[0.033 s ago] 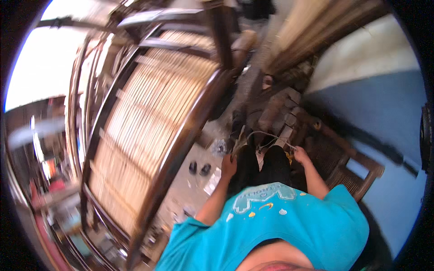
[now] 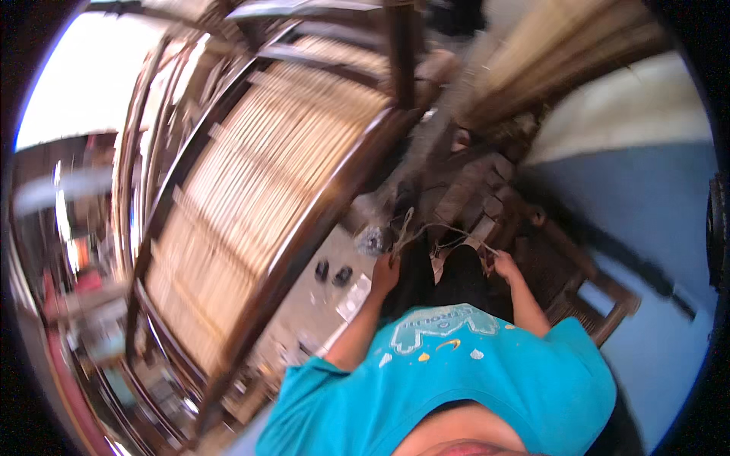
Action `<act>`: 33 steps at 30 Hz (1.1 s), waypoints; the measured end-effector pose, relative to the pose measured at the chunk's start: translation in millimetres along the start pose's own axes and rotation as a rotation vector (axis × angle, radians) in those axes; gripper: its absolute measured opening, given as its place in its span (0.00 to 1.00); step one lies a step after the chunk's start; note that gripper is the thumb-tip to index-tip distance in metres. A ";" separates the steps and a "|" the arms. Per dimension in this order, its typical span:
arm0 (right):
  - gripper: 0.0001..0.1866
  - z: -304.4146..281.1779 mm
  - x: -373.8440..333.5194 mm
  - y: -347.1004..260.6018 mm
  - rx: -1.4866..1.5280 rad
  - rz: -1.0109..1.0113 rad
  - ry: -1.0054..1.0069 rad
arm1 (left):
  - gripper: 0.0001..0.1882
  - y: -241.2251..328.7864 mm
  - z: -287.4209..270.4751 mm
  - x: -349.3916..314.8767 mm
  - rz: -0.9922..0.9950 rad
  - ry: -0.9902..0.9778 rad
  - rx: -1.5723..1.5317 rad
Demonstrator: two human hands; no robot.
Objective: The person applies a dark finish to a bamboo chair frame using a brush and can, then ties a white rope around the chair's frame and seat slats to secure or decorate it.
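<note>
Over my dark-trousered lap, my left hand (image 2: 386, 271) is closed round a pale looped cord (image 2: 407, 228). The cord sags and curves across to my right hand (image 2: 503, 266), whose fingers are pinched on its other end. Both hands sit a little apart, just beyond the hem of my turquoise shirt (image 2: 449, 357). Blur hides the cord's exact thickness and the fingertips.
To my left leans a big dark wooden frame (image 2: 334, 205) filled with pale slats or strands (image 2: 251, 175). Dark slippers (image 2: 332, 273) lie on the floor beside it. A wooden chair (image 2: 578, 304) stands at my right, near a blue and white wall (image 2: 654, 205).
The view has tilted slightly, so the wooden frame and wall appear shifted. Both hands stay at about the same place with the cord between them.
</note>
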State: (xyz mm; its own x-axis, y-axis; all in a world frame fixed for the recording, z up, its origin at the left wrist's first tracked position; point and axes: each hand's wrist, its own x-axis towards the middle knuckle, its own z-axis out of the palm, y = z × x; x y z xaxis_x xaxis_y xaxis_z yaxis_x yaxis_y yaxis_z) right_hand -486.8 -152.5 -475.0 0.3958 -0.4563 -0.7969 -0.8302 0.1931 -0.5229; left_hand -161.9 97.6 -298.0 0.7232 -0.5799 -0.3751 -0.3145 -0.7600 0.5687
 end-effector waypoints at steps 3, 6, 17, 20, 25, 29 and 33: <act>0.14 -10.6 -18.9 -31.3 -0.046 -0.009 -0.114 | 0.15 -17.6 -19.7 -26.3 -0.004 0.017 -0.049; 0.14 -23.8 -54.1 -78.4 -0.045 -0.141 -0.126 | 0.16 -27.7 -42.0 -48.1 -0.097 0.013 -0.091; 0.23 36.8 -65.1 -151.6 -0.854 -0.397 -0.374 | 0.18 -131.5 -88.9 -200.1 -0.316 0.318 -0.342; 0.23 87.6 -66.6 -186.4 -1.033 -0.460 -0.430 | 0.18 -177.8 -90.1 -282.2 -0.474 0.571 -0.526; 0.22 190.5 -55.4 -242.9 -1.237 -0.560 -0.476 | 0.17 -207.4 -101.2 -421.1 -0.650 1.042 -1.368; 0.22 305.7 -120.8 -317.0 -1.140 -0.529 -0.513 | 0.12 -230.7 -66.3 -531.3 -0.851 1.672 -1.812; 0.22 430.4 -125.7 -373.1 -1.530 -1.025 -0.748 | 0.10 -232.4 -23.1 -603.0 -0.512 2.318 -1.847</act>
State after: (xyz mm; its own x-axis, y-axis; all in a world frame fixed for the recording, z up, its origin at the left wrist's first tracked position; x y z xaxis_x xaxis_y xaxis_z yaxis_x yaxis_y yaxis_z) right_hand -57.9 206.7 -309.8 0.5771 0.5756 -0.5793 0.3493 -0.8152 -0.4621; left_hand -510.7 630.7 -187.1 0.0653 0.8418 -0.5359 -0.5143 0.4886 0.7048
